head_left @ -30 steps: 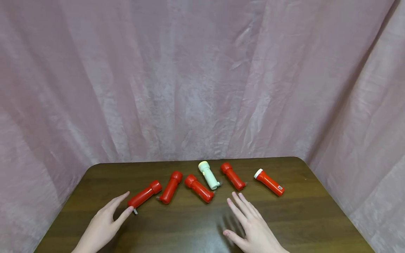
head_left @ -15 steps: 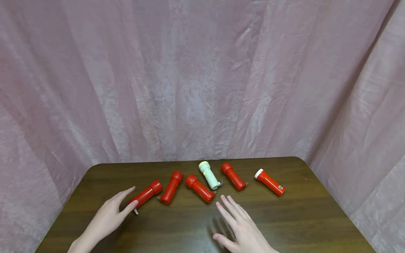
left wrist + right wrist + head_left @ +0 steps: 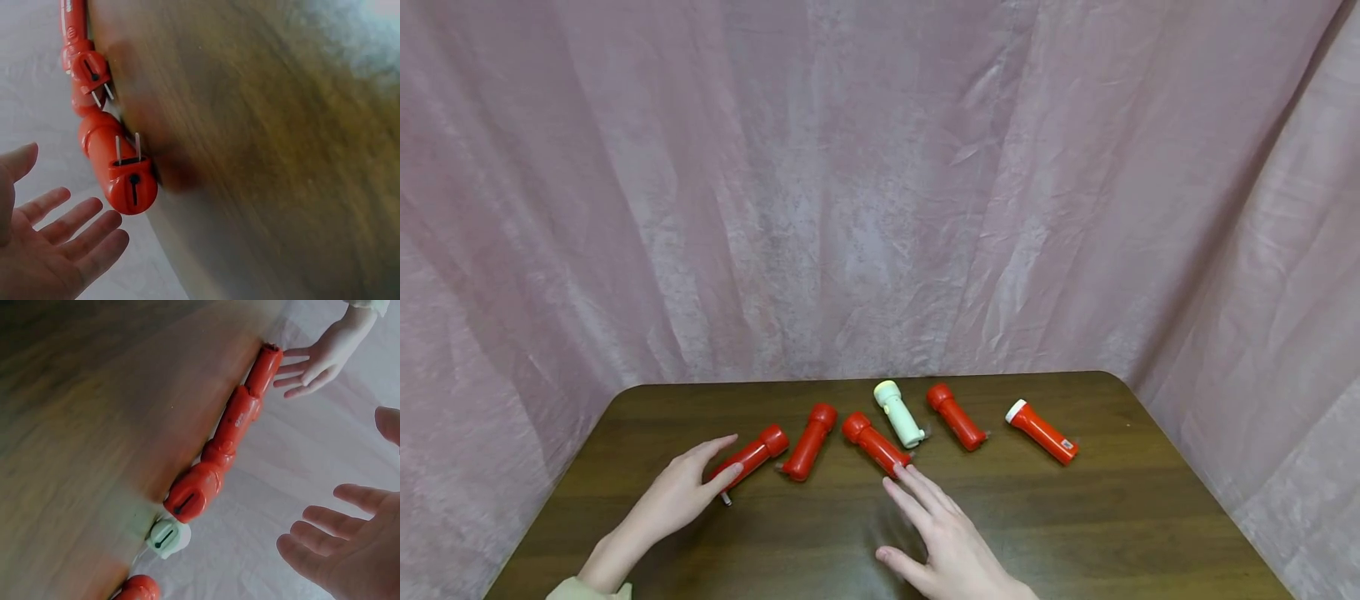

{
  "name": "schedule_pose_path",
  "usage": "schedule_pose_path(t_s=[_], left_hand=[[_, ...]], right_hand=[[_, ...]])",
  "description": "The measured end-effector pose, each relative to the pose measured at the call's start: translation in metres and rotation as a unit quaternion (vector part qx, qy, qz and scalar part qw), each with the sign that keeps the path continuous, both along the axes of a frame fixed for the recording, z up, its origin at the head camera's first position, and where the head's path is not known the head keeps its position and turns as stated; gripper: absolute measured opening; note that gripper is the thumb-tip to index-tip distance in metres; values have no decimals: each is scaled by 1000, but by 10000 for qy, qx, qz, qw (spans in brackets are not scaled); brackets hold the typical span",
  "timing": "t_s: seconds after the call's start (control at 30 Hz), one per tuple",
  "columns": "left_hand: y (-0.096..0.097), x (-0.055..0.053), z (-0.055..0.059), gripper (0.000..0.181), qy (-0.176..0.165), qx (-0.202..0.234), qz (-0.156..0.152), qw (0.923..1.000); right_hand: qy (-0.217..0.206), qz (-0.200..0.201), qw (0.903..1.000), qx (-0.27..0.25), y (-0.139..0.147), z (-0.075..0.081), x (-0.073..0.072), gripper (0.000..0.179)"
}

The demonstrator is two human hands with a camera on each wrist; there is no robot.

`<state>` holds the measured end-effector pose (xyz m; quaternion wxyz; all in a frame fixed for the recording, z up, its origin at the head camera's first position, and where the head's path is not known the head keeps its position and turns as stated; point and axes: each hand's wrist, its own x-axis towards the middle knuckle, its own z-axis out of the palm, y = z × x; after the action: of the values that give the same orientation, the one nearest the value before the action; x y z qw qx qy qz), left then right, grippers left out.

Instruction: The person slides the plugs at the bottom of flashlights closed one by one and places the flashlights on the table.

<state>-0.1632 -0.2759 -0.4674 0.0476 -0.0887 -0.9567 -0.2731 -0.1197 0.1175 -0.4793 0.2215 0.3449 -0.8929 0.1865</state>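
Note:
Several flashlights lie in a row on the brown table. My left hand (image 3: pixel 681 493), fingers spread, hovers over the tail of the leftmost red flashlight (image 3: pixel 754 457). In the left wrist view a gap shows between that hand and the red flashlight (image 3: pixel 122 172), whose two metal plug prongs stick out of its tail. My right hand (image 3: pixel 943 537) is held flat with fingers apart, its fingertips overlapping the tail of the middle red flashlight (image 3: pixel 874 440); the right wrist view shows it holding nothing. Another red flashlight (image 3: pixel 808 443) lies between these two.
Toward the back lie a mint-green flashlight (image 3: pixel 900 419) and a red flashlight (image 3: pixel 957 418). Farthest right is a red flashlight with a white head (image 3: pixel 1042 432). A pink curtain (image 3: pixel 880 192) hangs behind the wooden table (image 3: pixel 1112 517).
My left hand has moved right and slightly forward over the leftmost flashlight. The right hand has shifted left toward the middle red flashlight. The flashlights have stayed in place.

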Motion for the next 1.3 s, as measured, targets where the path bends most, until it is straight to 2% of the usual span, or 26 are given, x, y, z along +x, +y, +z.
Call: schedule_pose_path(t_s=[0.27,0.4,0.53,0.67,1.3], left_hand=[[3,-14,-6,56,41,-162,-99,9998],[4,-21,-6,57,-37,-259,-179,9995],[6,-27,-7,58,-180,-339,-232,9990],[7,-31,-8,57,-329,-318,-229,9987],[11,-45,-13,61,-693,-486,-44,9964]], right_hand=[[-348,91,9992,-162,-13,1,-3,69],[-374,181,9989,-236,-22,1,-4,66],[-672,264,9970,-284,-29,1,-5,65],[-930,289,9949,-261,-35,1,-5,65],[-1258,312,9910,-319,-55,5,-7,65]])
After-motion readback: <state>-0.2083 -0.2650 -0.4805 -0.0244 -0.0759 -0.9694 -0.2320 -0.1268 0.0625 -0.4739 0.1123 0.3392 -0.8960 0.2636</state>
